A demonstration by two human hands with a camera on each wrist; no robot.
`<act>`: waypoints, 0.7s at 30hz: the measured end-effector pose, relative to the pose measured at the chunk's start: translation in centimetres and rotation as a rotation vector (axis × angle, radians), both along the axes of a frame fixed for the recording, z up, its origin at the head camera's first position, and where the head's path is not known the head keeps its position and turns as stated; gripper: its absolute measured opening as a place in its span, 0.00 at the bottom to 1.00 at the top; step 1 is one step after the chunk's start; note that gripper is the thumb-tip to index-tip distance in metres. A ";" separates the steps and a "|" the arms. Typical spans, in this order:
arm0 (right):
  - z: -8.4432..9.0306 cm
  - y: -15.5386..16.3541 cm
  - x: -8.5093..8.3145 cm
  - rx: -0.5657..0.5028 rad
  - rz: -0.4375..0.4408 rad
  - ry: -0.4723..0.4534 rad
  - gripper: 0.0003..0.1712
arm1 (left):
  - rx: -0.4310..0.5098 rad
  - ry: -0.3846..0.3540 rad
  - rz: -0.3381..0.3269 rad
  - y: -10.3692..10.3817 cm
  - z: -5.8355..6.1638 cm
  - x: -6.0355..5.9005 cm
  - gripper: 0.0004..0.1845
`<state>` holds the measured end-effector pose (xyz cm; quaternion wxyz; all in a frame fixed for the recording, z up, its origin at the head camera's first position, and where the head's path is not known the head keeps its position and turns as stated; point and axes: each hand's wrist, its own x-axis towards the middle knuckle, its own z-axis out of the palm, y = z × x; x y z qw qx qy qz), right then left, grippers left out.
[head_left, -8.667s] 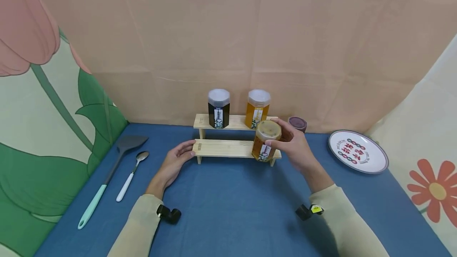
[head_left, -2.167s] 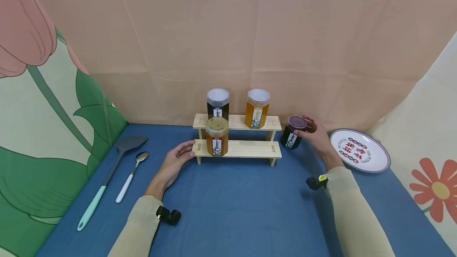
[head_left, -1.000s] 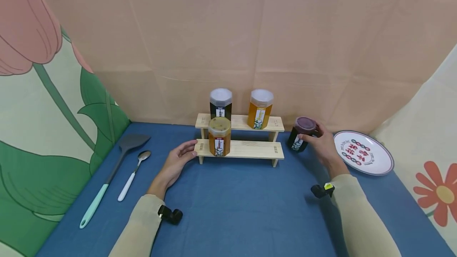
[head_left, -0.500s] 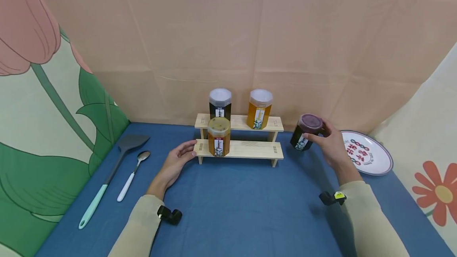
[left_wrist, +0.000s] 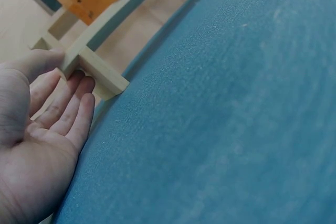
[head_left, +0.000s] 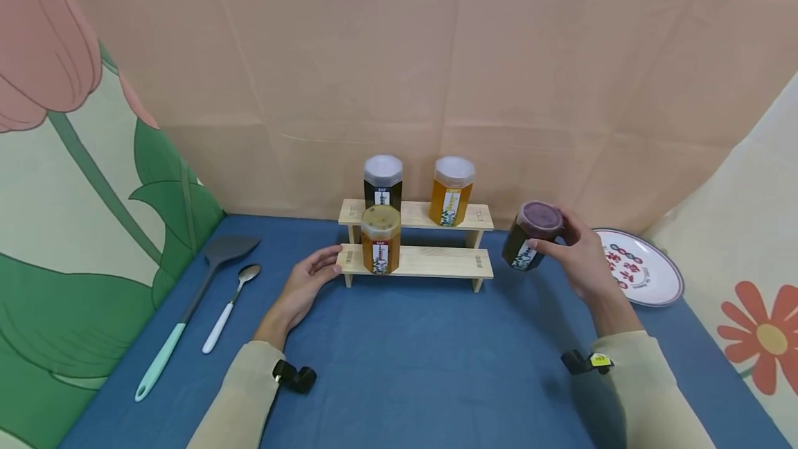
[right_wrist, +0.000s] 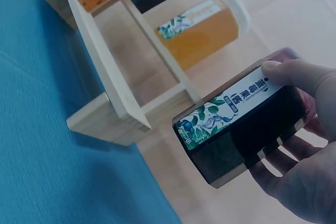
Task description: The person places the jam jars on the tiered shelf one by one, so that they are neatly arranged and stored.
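My right hand [head_left: 576, 255] grips a dark jar with a purple lid [head_left: 531, 235], lifted and tilted just right of the two-step wooden rack [head_left: 430, 262]; the right wrist view shows the dark jar [right_wrist: 247, 127] with fingers curled round it. My left hand [head_left: 305, 283] rests flat on the blue cloth, its straight fingers [left_wrist: 63, 106] touching the rack's left end [left_wrist: 94, 72]. An orange speckled jar [head_left: 380, 240] stands on the lower step. A black jar [head_left: 382, 182] and an amber jar [head_left: 451, 190] stand on the upper step.
A white patterned plate [head_left: 639, 276] lies at the right, behind my right hand. A grey spatula with a mint handle [head_left: 193, 303] and a white-handled spoon [head_left: 229, 307] lie at the left. Cloth backdrops close off the back and both sides.
My right hand took hold of the purple-lidded jar and lifted it off the cloth, tilting it and drawing it slightly toward me. The left hand stayed at the rack's end.
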<state>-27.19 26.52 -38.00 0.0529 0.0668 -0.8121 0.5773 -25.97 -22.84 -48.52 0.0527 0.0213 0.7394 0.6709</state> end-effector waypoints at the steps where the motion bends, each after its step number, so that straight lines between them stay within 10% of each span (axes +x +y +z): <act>1: 0.1 -0.2 0.1 -0.010 0.011 0.005 0.44 | 0.000 -0.001 0.000 0.0 0.0 0.0 0.30; 21: -0.2 -4.9 0.9 -0.096 0.142 0.026 0.41 | -0.003 0.005 -0.006 -0.1 0.0 0.0 0.30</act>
